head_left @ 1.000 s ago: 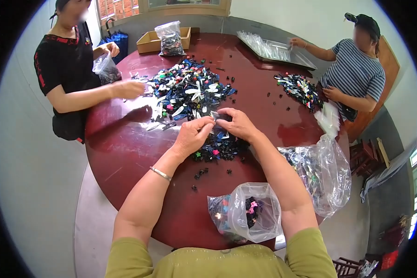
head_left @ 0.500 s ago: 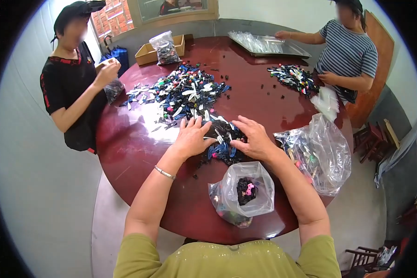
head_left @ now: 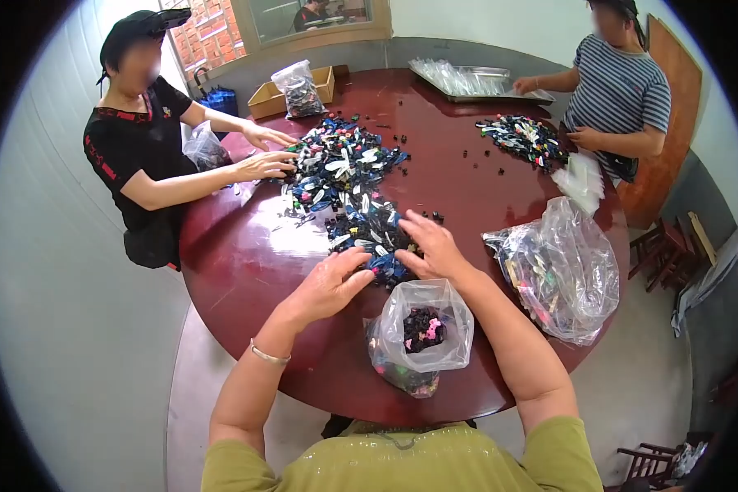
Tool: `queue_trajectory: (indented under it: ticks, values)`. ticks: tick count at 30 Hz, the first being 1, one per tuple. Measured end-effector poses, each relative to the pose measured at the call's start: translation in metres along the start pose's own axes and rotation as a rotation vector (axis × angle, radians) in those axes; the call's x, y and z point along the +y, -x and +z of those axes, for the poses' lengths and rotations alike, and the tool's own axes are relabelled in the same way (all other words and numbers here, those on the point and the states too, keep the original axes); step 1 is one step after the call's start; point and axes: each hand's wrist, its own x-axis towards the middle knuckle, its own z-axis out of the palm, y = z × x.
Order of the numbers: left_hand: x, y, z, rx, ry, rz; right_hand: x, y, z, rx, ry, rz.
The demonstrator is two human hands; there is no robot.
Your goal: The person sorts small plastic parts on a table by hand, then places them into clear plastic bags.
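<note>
A loose heap of small hair clips (head_left: 373, 230), mostly black, blue and white, lies on the table in front of me. At its near left edge is my left hand (head_left: 330, 283), fingers stretched out and thumb apart, gripping nothing that I can see. My right hand (head_left: 435, 248) rests against the heap's right side with its fingers spread. Between my forearms stands an open clear plastic bag (head_left: 394, 328), partly filled with small black pieces and a few pink ones. The clips under my fingertips are partly hidden.
Beyond my heap lies a larger clip pile (head_left: 344, 156), touched by a co-worker's hands (head_left: 264, 160). Another pile (head_left: 525, 139) is near a second co-worker. A big clear bag (head_left: 578, 271) lies right; a metal tray (head_left: 476, 94), cardboard box (head_left: 268, 100) and filled bag (head_left: 299, 90) stand at the back.
My left hand has drawn back toward me, down the heap's left side. My right hand has shifted slightly. The left co-worker's hands have reached down onto the larger pile.
</note>
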Motion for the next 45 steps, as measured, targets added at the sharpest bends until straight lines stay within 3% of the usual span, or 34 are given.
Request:
queue_trajectory:
  ticks: [1,2,5,7,9,10,14,17,18,21,24,27,28,31,35,37,45]
  values:
    - [0.007,0.002,0.003,0.004,0.096,-0.007,-0.002,0.002,-0.009,0.017,-0.009,0.028]
    - [0.002,0.004,0.010,0.069,0.048,0.167,-0.002,0.002,-0.018,0.034,-0.017,0.050]
    - [0.020,0.016,0.017,0.010,0.195,0.180,-0.004,0.008,-0.035,0.022,0.020,0.146]
    - [0.034,0.024,0.018,-0.202,0.438,0.066,0.000,0.016,-0.034,-0.010,0.115,0.226]
    - [0.038,0.024,0.022,-0.324,0.363,0.077,0.003,0.017,-0.028,-0.025,0.167,0.228]
    - [0.032,0.021,0.026,-0.294,0.216,0.184,0.007,0.017,-0.023,-0.025,0.177,0.214]
    - [0.051,0.030,0.024,-0.259,0.554,0.012,0.014,0.015,-0.008,-0.015,0.192,0.146]
    - [0.062,0.028,0.022,-0.174,0.594,-0.035,0.011,0.013,-0.004,0.032,0.187,0.135]
    - [0.073,0.026,0.014,-0.161,0.491,-0.006,0.012,0.011,-0.005,0.041,0.153,0.150]
    - [0.097,0.018,0.004,-0.180,0.521,-0.170,0.009,0.007,-0.008,0.153,0.012,0.230]
    - [0.131,0.012,-0.006,-0.208,-0.179,-0.066,0.013,0.006,-0.006,0.242,-0.045,0.246]
    - [0.130,0.016,-0.002,-0.168,-0.392,-0.083,0.015,0.006,-0.007,0.237,-0.055,0.242]
    - [0.119,0.022,0.001,-0.075,-0.417,0.033,0.016,0.006,-0.006,0.242,-0.048,0.239]
    - [0.121,0.031,-0.002,-0.119,-0.534,-0.010,0.017,0.007,-0.003,0.297,-0.083,0.242]
    - [0.135,0.042,0.000,-0.024,-0.251,-0.068,0.041,0.000,0.004,0.450,-0.263,0.286]
    - [0.137,0.050,0.006,0.050,-0.116,-0.087,0.043,-0.001,-0.001,0.430,-0.501,0.450]
    - [0.137,0.066,0.015,0.192,0.050,-0.114,0.013,0.008,-0.051,0.139,-0.118,0.555]
